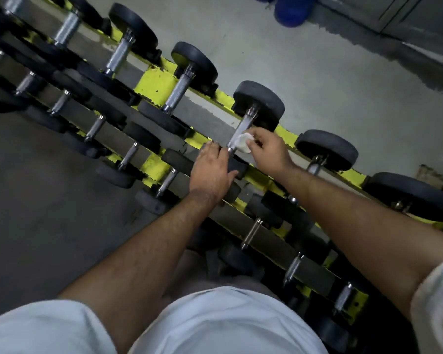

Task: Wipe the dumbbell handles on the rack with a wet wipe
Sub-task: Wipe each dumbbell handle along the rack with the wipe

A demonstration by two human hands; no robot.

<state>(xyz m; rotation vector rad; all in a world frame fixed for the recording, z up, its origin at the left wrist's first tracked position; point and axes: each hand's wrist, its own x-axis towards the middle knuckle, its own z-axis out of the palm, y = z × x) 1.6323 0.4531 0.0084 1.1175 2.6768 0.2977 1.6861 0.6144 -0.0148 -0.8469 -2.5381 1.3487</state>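
Head view: the right hand (269, 149) pinches a bunched white wipe (244, 142) between thumb and fingers (251, 135) and presses it to the near end of a steel handle (239, 130). That dumbbell lies on the top tier of the yellow rack (155, 84); its far head (258, 102) sits just beyond the fingers. The left hand (211, 169) lies over the near head (234, 166) of the same dumbbell, fingers loosely curved over the rubber and thumb hooked on its edge, probably to steady it.

Progress, as a judgement: one handle is being wiped now, near its lower end. Nothing shows which handles are already clean; no wet sheen can be told apart. Many handles run off to the left of the fingers, at least two to the right, and a lower tier (128, 155) lies nearer the body, so much could remain.
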